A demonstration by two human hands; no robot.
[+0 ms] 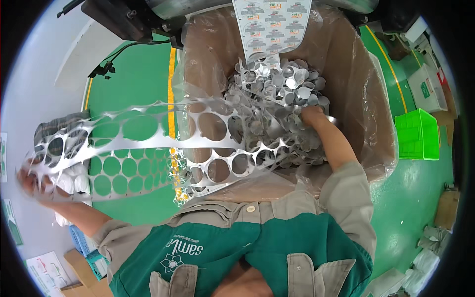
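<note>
A long silver foil web (148, 142) full of round punched holes stretches from the far left across to the carton. My left hand (32, 180), smeared by motion, is closed on its left end, well outside the carton. The web's other end runs into a heap of loose silver foil discs (297, 81) in the carton. My right hand (311, 116) is down at the right side of this heap with its fingers curled; what they hold is hidden. A printed foil sheet (272, 27) hangs from above into the heap.
A large brown carton (346, 64) with a clear plastic liner stands in front of me. Dark machine parts (118, 20) and a roller (188, 6) overhang its far side. A green crate (418, 133) sits on the green floor (123, 64) to the right.
</note>
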